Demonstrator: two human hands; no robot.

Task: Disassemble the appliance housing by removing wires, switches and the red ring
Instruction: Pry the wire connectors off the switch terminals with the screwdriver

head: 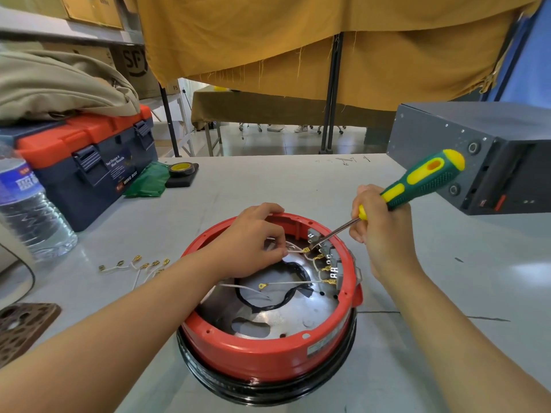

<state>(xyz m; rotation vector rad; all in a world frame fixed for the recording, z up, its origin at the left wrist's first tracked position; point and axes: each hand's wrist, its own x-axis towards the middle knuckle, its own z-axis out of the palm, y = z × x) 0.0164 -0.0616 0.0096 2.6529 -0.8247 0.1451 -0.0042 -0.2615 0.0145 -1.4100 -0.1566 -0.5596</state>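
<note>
The round appliance housing stands upside down in front of me, its red ring [268, 357] seated on a black base [268, 393]. Grey switches [328, 254] line the inner right wall, with white wires [293, 282] and brass terminals plugged into them. My left hand [253, 242] reaches inside over the rim and pinches a white wire near the top switch. My right hand [378, 231] grips a green and yellow screwdriver [417, 183]; its tip rests at the brass terminal of the top switch. A black taped loop lies on the metal floor inside.
Loose white wires with brass terminals [137, 265] lie on the table to the left. A water bottle [26, 210], a blue and orange toolbox [86, 162] and a tape roll [182, 169] stand at the left and back. A grey metal box [477, 150] sits at the right.
</note>
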